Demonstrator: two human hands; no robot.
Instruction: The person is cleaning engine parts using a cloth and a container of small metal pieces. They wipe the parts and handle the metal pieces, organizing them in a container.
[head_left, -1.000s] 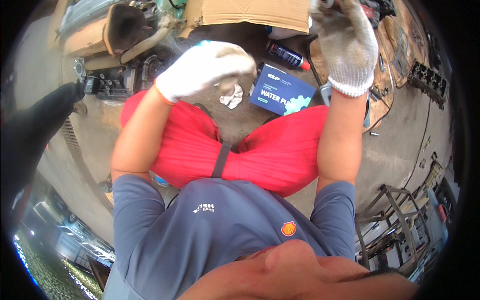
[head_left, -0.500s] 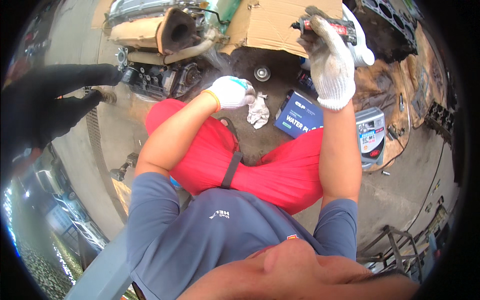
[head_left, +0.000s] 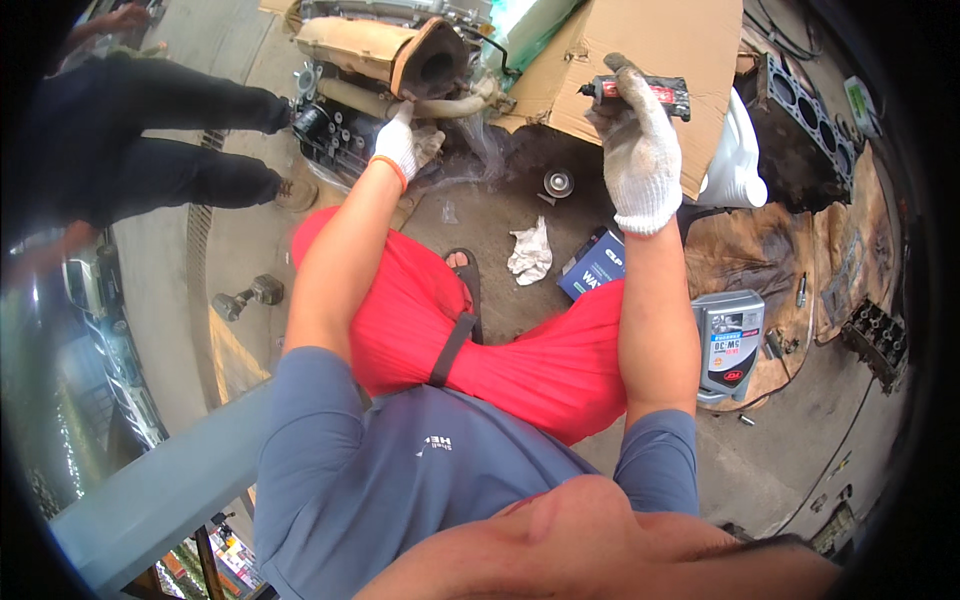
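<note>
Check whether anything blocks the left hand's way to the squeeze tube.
Nothing visible stands between the left hand and the squeeze tube, which the right hand holds. The cardboard and clear plastic seem to lie beyond the gap; one view leaves depth uncertain.

- Left glove [head_left: 398, 146]: white, edged in orange
- Right glove [head_left: 645, 180]: white (with grubby grey smudges)
- Tube [head_left: 672, 97]: black and red
- Trousers [head_left: 555, 365]: plain red
- Shirt [head_left: 470, 480]: slate blue
- Box [head_left: 602, 264]: blue, white-lettered
- Cardboard [head_left: 560, 80]: plain tan
- Flat jug [head_left: 728, 340]: silver-grey

a blue-grey shirt [head_left: 410, 495] tops red trousers [head_left: 545, 365] and whitish knit gloves [head_left: 645, 190].
</note>
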